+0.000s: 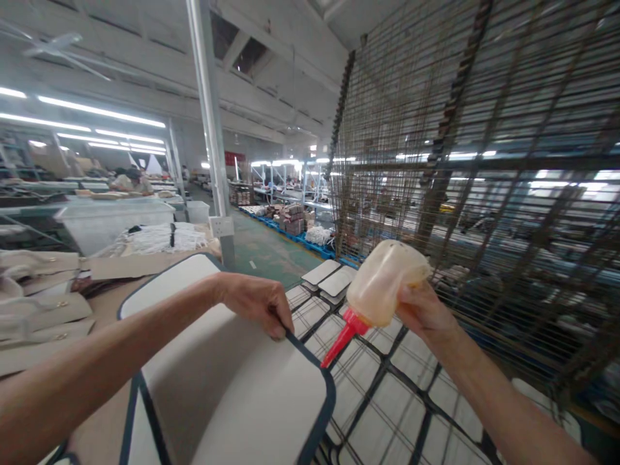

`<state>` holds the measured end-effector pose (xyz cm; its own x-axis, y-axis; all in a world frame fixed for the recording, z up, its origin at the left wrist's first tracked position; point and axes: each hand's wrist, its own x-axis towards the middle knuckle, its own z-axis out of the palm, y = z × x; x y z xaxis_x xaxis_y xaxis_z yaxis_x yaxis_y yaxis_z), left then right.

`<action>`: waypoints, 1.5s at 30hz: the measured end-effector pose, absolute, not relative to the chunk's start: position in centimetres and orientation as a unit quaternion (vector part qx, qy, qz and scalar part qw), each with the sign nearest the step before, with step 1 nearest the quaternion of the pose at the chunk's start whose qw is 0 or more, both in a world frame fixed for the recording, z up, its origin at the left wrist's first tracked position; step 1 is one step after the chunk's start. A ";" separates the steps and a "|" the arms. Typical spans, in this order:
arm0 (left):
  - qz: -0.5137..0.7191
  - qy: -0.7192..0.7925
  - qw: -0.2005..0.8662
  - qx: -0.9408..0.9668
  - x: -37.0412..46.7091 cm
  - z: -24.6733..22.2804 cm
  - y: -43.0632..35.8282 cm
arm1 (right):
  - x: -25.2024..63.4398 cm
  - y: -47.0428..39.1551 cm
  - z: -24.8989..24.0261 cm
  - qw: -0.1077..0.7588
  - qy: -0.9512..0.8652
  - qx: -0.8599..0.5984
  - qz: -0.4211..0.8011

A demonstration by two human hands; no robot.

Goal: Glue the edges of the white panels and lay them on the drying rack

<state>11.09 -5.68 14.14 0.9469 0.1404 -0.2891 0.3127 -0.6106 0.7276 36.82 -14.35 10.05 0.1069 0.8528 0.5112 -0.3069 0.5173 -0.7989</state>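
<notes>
My left hand pinches the dark-edged border of a pale panel with rounded corners, and the panel bows upward from the pinch. In my right hand is a squeeze bottle, translucent and yellowish, tipped with its red nozzle pointing down to the left. The nozzle tip meets or nearly meets the dark border near the panel's corner. Another pale panel with the same dark edge lies beneath and behind. What is inside the bottle cannot be made out clearly.
A wire rack holding several pale pieces lies to the right, with more wire racks raised above it. Beige fabric pieces lie at left near a white plastic bin. A metal post stands beyond the table.
</notes>
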 end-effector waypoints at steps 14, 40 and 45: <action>-0.082 0.124 0.427 0.892 10.0 13.8 -4.5 | 36.4 -13.0 9.6 0.688 -0.531 -0.282 0.406; 0.034 0.173 0.449 0.876 5.1 11.3 -0.6 | 35.1 -13.6 6.4 0.801 -0.437 -0.309 0.270; 0.070 0.208 0.499 0.839 4.8 11.3 -0.8 | 34.7 -13.6 6.2 0.803 -0.428 -0.313 0.272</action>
